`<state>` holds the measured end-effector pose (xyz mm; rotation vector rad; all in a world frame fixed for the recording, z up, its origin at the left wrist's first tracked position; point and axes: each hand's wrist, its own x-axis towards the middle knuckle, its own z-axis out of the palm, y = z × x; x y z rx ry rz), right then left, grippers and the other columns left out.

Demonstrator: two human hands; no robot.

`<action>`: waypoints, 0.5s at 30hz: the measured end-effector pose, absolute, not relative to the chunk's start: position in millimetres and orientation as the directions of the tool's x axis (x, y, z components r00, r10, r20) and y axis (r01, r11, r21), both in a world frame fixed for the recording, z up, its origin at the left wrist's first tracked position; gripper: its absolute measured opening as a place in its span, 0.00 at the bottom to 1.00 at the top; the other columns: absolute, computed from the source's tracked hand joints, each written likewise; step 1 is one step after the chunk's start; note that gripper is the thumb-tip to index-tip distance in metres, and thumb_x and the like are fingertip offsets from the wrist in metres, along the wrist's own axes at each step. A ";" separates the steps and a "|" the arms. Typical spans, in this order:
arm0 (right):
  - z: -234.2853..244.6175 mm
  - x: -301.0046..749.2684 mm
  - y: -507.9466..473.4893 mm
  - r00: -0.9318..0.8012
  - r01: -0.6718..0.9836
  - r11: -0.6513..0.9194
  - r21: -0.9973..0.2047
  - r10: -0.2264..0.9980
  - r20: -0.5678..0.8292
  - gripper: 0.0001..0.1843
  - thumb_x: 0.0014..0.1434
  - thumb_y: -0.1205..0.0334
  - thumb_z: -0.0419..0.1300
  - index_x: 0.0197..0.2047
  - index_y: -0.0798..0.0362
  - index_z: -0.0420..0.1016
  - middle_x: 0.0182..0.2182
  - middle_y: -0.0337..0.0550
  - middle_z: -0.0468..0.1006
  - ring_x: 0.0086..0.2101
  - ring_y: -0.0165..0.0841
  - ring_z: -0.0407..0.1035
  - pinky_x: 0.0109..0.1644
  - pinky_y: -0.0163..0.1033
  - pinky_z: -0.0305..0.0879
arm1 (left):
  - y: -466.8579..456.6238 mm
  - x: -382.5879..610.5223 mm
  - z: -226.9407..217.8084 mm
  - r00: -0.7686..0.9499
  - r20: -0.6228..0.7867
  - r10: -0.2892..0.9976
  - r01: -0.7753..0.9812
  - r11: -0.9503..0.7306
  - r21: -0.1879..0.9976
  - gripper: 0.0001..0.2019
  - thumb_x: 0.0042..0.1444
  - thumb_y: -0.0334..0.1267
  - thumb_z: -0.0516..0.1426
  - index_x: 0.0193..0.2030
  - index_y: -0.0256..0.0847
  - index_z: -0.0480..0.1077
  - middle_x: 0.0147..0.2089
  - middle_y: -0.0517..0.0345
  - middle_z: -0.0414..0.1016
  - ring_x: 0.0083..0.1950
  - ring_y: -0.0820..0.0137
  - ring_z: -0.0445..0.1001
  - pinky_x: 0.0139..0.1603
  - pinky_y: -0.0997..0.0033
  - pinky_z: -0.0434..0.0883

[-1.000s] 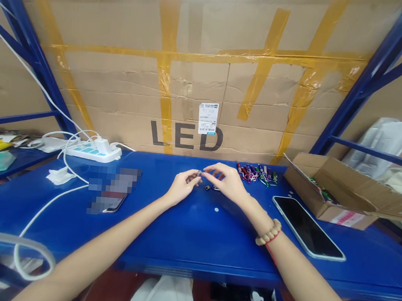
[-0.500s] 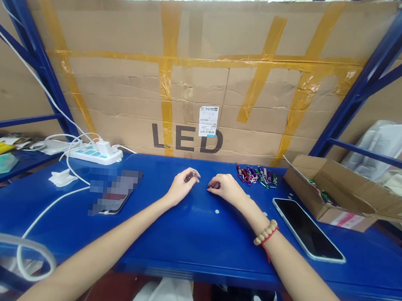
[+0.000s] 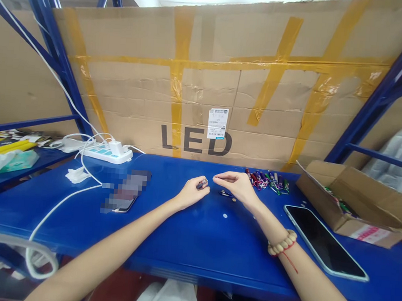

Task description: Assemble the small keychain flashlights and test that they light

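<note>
My left hand (image 3: 191, 194) is closed round a small dark cylinder (image 3: 202, 184) with a shiny, coppery end that pokes out above the thumb. To its right, my right hand (image 3: 241, 187) has thumb and fingertips drawn together in a pinch. Whether anything tiny sits between those tips I cannot make out. Under the right hand, a small dark blue piece with a metal clip (image 3: 224, 193) lies on the blue tabletop (image 3: 193, 242). A little brownish disc (image 3: 233, 200) rests beside it, and a pale round disc (image 3: 225, 216) lies nearer to me.
Several coloured metal cylinders with carabiner clips (image 3: 268, 181) lie behind my right hand. An open cardboard box (image 3: 341, 222) and a phone (image 3: 326, 241) are on the right. Leftward are another phone (image 3: 131, 189), a power strip (image 3: 108, 152) and white cable (image 3: 68, 193).
My right hand has let go of the dark blue clip piece, which now lies on the table, and has lifted slightly. The cylinder in my left hand shows more plainly. The view has shifted left.
</note>
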<state>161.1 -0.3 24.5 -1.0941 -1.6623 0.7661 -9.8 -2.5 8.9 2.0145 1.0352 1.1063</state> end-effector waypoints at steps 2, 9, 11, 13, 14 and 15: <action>26.5 157.3 -3.2 -0.121 0.245 0.409 -0.879 0.912 0.391 0.18 0.42 0.51 0.66 0.32 0.56 0.80 0.33 0.46 0.80 0.36 0.38 0.74 0.40 0.39 0.71 | -1.8 -9.3 7.9 0.353 0.414 0.839 0.350 -0.529 0.774 0.12 0.48 0.33 0.52 0.20 0.40 0.51 0.20 0.66 0.51 0.24 0.77 0.53 0.27 0.75 0.57; 23.0 150.0 -5.7 -0.135 0.224 0.464 -0.857 0.885 0.445 0.14 0.44 0.54 0.65 0.31 0.55 0.80 0.31 0.46 0.81 0.34 0.37 0.74 0.39 0.39 0.70 | -1.1 -8.1 5.3 0.391 0.416 0.821 0.256 -0.531 0.808 0.10 0.52 0.37 0.52 0.22 0.40 0.57 0.22 0.64 0.57 0.26 0.75 0.58 0.28 0.74 0.60; 22.5 150.4 -5.0 -0.148 0.253 0.517 -0.818 0.856 0.495 0.12 0.45 0.55 0.65 0.29 0.55 0.80 0.30 0.46 0.80 0.33 0.36 0.74 0.39 0.39 0.70 | -3.7 -10.1 7.9 0.412 0.394 0.822 0.239 -0.514 0.823 0.09 0.53 0.37 0.51 0.24 0.39 0.59 0.24 0.63 0.60 0.27 0.74 0.60 0.30 0.74 0.61; 22.6 151.9 -4.2 -0.159 0.294 0.543 -0.787 0.839 0.520 0.11 0.45 0.55 0.64 0.28 0.55 0.80 0.29 0.46 0.80 0.31 0.35 0.74 0.37 0.38 0.69 | -7.1 -13.2 11.9 0.444 0.359 0.821 0.256 -0.500 0.827 0.08 0.55 0.38 0.49 0.26 0.39 0.62 0.25 0.62 0.62 0.29 0.73 0.62 0.32 0.74 0.61; 22.9 153.1 -3.7 -0.164 0.310 0.541 -0.781 0.840 0.517 0.12 0.45 0.55 0.64 0.28 0.55 0.80 0.29 0.46 0.80 0.31 0.35 0.73 0.35 0.38 0.69 | -8.7 -14.8 14.0 0.461 0.345 0.818 0.274 -0.501 0.821 0.09 0.57 0.39 0.48 0.29 0.39 0.64 0.27 0.62 0.64 0.30 0.73 0.63 0.33 0.74 0.61; 23.2 154.5 -3.4 -0.172 0.322 0.536 -0.780 0.844 0.509 0.12 0.46 0.54 0.64 0.28 0.55 0.79 0.28 0.46 0.80 0.30 0.35 0.73 0.34 0.38 0.69 | -10.0 -16.3 15.9 0.478 0.337 0.811 0.294 -0.510 0.808 0.10 0.58 0.40 0.47 0.31 0.39 0.65 0.28 0.62 0.66 0.31 0.72 0.64 0.34 0.74 0.62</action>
